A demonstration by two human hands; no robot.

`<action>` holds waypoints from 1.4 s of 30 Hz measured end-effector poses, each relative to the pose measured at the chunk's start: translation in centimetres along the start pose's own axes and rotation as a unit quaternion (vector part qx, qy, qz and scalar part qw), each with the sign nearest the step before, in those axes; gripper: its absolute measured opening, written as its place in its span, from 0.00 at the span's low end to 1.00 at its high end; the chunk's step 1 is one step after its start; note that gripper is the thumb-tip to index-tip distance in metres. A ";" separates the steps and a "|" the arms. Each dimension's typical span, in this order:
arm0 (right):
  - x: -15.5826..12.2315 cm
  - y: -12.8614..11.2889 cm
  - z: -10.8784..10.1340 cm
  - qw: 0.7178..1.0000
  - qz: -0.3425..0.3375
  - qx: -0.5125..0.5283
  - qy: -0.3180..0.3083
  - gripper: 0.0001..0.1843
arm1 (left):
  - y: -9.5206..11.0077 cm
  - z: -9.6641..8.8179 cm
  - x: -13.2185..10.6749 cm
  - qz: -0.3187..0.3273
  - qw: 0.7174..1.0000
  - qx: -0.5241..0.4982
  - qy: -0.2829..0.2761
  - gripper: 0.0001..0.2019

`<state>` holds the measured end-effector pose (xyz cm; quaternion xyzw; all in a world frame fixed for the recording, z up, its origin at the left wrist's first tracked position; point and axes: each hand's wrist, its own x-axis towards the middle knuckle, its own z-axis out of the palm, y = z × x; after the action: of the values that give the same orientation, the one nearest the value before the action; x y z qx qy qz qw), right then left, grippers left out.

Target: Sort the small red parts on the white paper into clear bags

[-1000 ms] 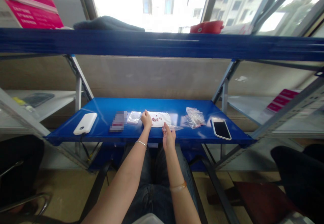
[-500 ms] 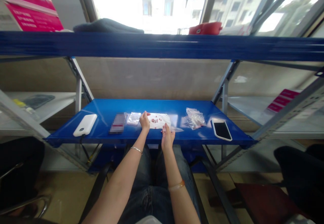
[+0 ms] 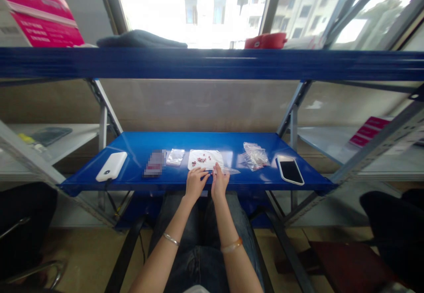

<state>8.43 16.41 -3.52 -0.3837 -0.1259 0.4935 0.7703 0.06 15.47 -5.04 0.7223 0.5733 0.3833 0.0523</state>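
**Left hand drawn in beside right hand at the white paper, lower centre.**
Fingers are curled inward; whether anything is gripped cannot be told.

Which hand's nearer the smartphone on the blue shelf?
Right. The right hand is left of the smartphone, at the front edge of the white sheet; the left hand is farther left of it, just beside the right hand.

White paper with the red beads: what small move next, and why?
Probably pinch open the clear plastic bag: the right hand rests at its edge, the left hand is close, and the red beads lie loose on the paper.
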 end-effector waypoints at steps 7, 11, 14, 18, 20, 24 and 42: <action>0.3 0.3 -0.1 0.999 -0.004 0.029 0.013 0.32 | -0.1 0.0 2.5 -0.008 0.998 0.050 0.034 0.08; 0.7 0.5 -0.3 0.998 0.008 0.058 0.013 0.32 | -0.1 0.3 3.3 -0.014 0.997 0.069 0.020 0.10; 0.9 0.7 -0.6 0.998 -0.004 0.068 0.010 0.34 | -0.1 0.2 2.6 0.036 0.997 0.053 0.031 0.11; 0.9 1.0 -1.0 0.994 -0.077 0.048 0.055 0.38 | -0.1 0.1 1.7 0.086 0.996 0.037 0.008 0.10; 0.9 1.1 -1.1 0.993 -0.098 0.032 0.064 0.38 | -0.2 0.1 1.6 0.092 0.995 0.037 -0.012 0.09; 0.9 0.9 -1.2 0.994 -0.095 0.016 0.051 0.38 | -0.1 0.1 1.9 0.080 0.996 0.030 -0.031 0.08; 1.1 -1.3 -1.6 0.992 0.076 0.098 -0.017 0.22 | -0.3 0.6 2.9 -0.083 0.987 0.020 0.139 0.11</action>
<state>10.75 16.32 -3.87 -0.3065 -0.0603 0.5669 0.7623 0.35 18.31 -4.20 0.6126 0.6404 0.4632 -0.0108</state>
